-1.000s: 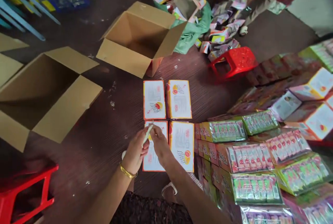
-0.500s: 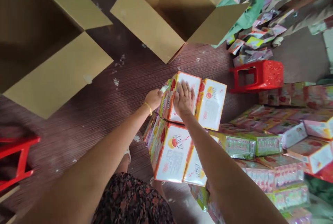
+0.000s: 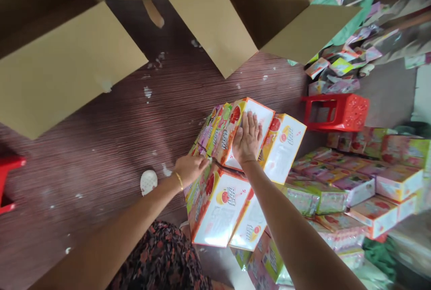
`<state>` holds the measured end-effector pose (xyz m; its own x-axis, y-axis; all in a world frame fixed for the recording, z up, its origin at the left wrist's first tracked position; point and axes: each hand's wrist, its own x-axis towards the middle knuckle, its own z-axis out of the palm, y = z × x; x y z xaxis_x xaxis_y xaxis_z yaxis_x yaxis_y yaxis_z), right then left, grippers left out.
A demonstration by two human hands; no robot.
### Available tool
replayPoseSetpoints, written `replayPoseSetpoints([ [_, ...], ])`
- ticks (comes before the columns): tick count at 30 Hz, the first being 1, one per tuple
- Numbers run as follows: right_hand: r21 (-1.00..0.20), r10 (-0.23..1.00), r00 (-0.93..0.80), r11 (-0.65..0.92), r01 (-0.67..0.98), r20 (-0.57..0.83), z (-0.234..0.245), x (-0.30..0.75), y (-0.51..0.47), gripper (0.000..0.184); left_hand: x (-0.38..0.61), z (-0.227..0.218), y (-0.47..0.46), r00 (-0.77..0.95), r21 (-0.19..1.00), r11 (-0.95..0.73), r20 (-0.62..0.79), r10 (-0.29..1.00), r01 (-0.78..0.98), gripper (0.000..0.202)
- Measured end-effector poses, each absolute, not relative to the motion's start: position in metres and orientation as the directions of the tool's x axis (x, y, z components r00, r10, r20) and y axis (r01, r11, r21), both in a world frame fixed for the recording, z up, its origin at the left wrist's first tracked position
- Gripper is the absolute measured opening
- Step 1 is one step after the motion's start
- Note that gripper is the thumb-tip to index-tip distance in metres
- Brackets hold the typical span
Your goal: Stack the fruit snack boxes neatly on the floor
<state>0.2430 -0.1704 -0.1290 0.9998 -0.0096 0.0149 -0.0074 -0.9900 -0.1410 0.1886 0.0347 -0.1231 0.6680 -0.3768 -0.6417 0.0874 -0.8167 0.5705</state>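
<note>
Several colourful printed cartons with fruit pictures stand packed together before me. My right hand (image 3: 248, 141) lies flat, fingers stretched, on the white side of an orange-edged carton (image 3: 266, 112). My left hand (image 3: 191, 169) is closed at the left side of the block, by the dark gap between its upper and lower cartons. A small pale bit shows at its fingertips, too small to name. Below that gap is another carton (image 3: 222, 209) with a white side and a grapefruit picture. A yellow bracelet (image 3: 179, 181) circles my left wrist.
Two large open cardboard boxes (image 3: 77, 56) (image 3: 208, 20) stand ahead. A red stool (image 3: 352, 111) is at right, above stacked product cartons (image 3: 363, 186). Another red stool (image 3: 10, 164) shows at left. A white shoe (image 3: 148, 182) is on the brown floor (image 3: 111, 146).
My left hand has moved down along the block's left side, from the upper cartons to the gap. My right hand stays flat on the same carton. The view has shifted, and a white shoe now shows.
</note>
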Motion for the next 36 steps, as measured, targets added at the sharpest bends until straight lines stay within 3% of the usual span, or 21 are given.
replayPoseSetpoints([
  [4, -0.142, 0.030, 0.998, -0.989, 0.038, 0.053, -0.133, 0.243, -0.174, 0.060, 0.261, -0.154, 0.031, 0.820, 0.520, -0.845, -0.533, -0.207, 0.124, 0.065],
  [8, -0.135, 0.042, 0.996, -0.989, 0.052, 0.073, -0.134, 0.243, -0.179, 0.059, 0.301, -0.191, -0.019, 0.770, 0.576, -0.810, -0.565, -0.296, 0.111, 0.058],
  [14, -0.165, 0.047, 0.993, -0.984, 0.064, 0.105, -0.134, 0.239, -0.180, 0.059, 0.209, -0.191, 0.016, 0.577, 0.518, -0.853, -0.715, -0.394, 0.061, 0.055],
  [19, -0.165, 0.080, 0.988, -0.981, 0.101, 0.131, -0.136, 0.239, -0.180, 0.059, 0.277, -0.221, 0.023, 0.794, 0.505, -0.853, -0.569, -0.212, 0.134, 0.059],
  [23, -0.146, 0.110, 0.981, -0.980, 0.134, 0.160, -0.138, 0.238, -0.185, 0.058, 0.319, -0.258, -0.025, 0.742, 0.566, -0.816, -0.596, -0.306, 0.118, 0.054],
  [29, -0.145, 0.120, 0.978, -0.979, 0.146, 0.172, -0.137, 0.237, -0.185, 0.057, 0.217, -0.255, 0.014, 0.573, 0.523, -0.843, -0.733, -0.367, 0.128, 0.056],
  [34, -0.139, 0.144, 0.968, -0.975, 0.174, 0.204, -0.137, 0.236, -0.185, 0.057, 0.263, -0.278, 0.029, 0.693, 0.485, -0.843, -0.691, -0.206, 0.233, 0.059],
  [36, -0.144, 0.177, 0.958, -0.966, 0.213, 0.225, -0.137, 0.236, -0.187, 0.056, 0.304, -0.298, 0.007, 0.725, 0.534, -0.818, -0.648, -0.233, 0.215, 0.056],
])
